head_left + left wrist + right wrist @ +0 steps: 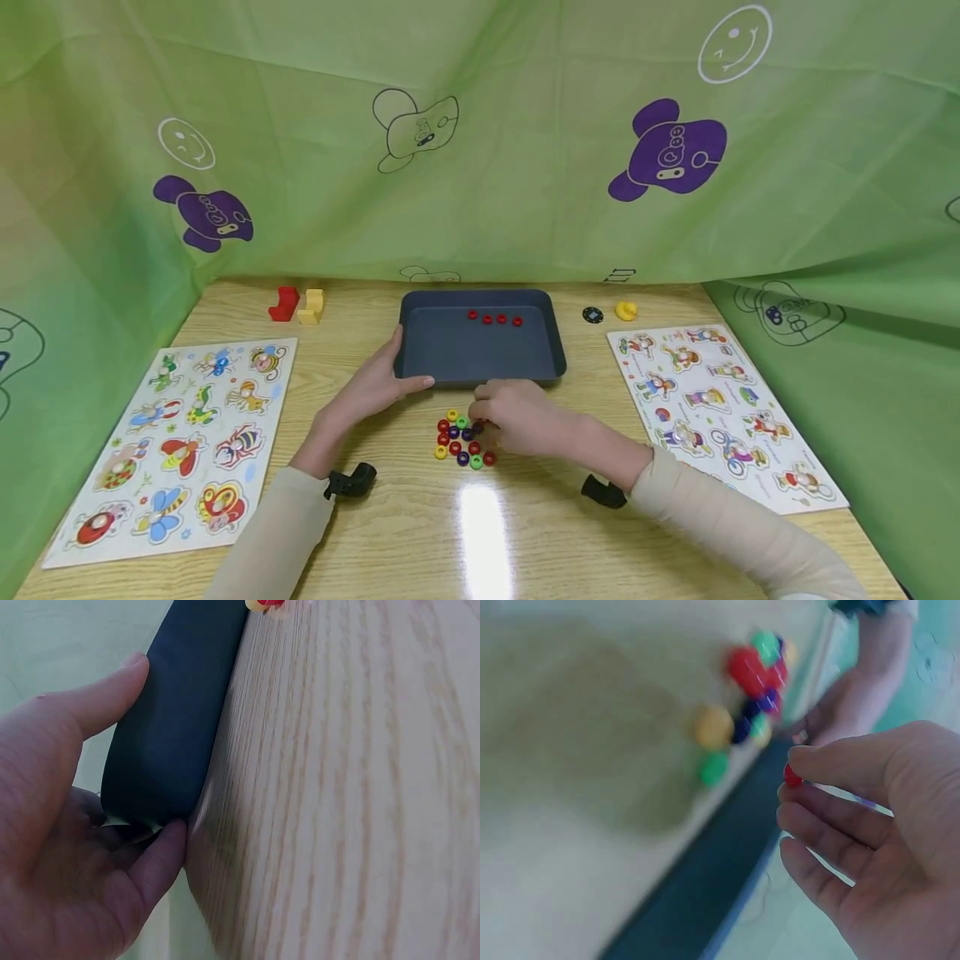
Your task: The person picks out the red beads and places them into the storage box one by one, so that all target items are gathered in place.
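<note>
A dark grey tray [480, 354] lies on the wooden table, with several red beads [502, 319] in a row near its far side. My left hand [372, 382] holds the tray's near left corner; in the left wrist view its thumb rests against the tray wall [169, 712] and other fingers bend around the corner. In front of the tray, a loose group of red, yellow, green and purple beads [454, 448] lies on the table. Over the right of that group is my right hand [521, 418]. The right wrist view shows it pinching a red bead [792, 777] between thumb and index finger.
An insect puzzle board [180, 450] lies at the left, a figure puzzle board [720, 408] at the right. Red [284, 304] and yellow [311, 307] blocks stand back left. A black disc [592, 315] and a yellow duck [626, 311] sit back right. Green curtain surrounds the table.
</note>
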The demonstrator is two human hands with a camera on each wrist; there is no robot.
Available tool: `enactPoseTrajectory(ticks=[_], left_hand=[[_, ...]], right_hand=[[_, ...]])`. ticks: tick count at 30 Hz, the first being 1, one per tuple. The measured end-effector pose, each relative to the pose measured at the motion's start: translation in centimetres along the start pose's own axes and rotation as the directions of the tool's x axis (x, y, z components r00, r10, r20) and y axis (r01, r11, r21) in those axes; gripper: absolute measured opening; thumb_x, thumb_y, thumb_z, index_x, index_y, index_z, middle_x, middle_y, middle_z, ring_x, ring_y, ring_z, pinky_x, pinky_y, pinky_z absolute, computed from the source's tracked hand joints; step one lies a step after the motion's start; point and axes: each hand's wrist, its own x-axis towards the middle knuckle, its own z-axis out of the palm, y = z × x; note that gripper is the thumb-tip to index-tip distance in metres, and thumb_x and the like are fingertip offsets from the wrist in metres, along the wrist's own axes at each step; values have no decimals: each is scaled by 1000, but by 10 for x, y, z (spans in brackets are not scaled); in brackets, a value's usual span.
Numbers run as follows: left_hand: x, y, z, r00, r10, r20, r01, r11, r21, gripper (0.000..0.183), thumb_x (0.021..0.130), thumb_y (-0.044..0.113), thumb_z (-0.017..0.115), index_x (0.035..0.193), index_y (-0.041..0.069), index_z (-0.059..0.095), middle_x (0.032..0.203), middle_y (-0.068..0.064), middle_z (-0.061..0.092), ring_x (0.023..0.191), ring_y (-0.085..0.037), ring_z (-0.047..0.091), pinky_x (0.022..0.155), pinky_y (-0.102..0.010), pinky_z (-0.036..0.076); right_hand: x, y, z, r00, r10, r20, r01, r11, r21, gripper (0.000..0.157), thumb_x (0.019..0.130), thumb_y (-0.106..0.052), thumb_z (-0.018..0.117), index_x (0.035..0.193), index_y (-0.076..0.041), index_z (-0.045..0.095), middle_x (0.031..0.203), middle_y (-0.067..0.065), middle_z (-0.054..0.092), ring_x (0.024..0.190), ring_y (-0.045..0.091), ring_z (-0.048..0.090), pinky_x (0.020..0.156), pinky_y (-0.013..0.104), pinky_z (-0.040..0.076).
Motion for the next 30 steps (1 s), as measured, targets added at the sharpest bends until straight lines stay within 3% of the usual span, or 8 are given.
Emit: enactPoseTrajectory(ticks=[4,8,17,21,27,30], left_hand=[[-1,1,-1,1000,1,-4,-1,1000,0,110,76,54,67,150,19,-6,157,-9,7,144,-30,14,113,-51,23],[-2,1,-1,1000,-1,-6,1,1000,-3,110,76,55,67,150,18,-5,157,-8,7,144,-30,15,113,-51,23],[-3,1,-2,1000,7,-5,-7,1000,-28,110,75,53,69,150,19,-5,157,-6,7,144,-27,15,113,-49,23],[-1,1,-1,1000,8,-8,-9,999,-34,110,75,53,69,150,20,-4,157,-6,9,143,-26,17,113,-49,25],[0,-1,0,1000,-5,0,5,999,-36,110,74,55,69,149,23,-5,157,-6,9,143,-25,18,113,-48,25],[0,-2,-1,1000,-9,-2,9,999,-34,110,74,55,69,149,23,-5,157,-6,9,143,-26,18,112,-48,26]], right_hand=[[13,16,-15,996,82,-18,-81,995,52,15,80,-10,69,90,-21,70,83,-9,61,72,4,52,62,18,46],[30,37,-23,982,188,-22,-182,971,152,15,81,-13,69,93,-23,70,92,-9,63,79,5,57,67,19,49],[76,78,-14,957,289,-40,-270,931,246,14,86,-5,59,94,-10,69,86,0,60,74,13,50,64,26,43],[96,93,-4,941,339,-6,-326,910,258,17,86,-4,55,96,-8,69,86,1,62,72,15,51,64,27,42],[118,107,8,929,368,39,-368,909,193,21,86,-2,51,96,-8,68,93,3,66,72,15,52,65,28,42],[127,109,10,918,393,63,-398,905,150,18,85,0,50,86,-8,66,83,3,60,67,15,44,62,29,35]])
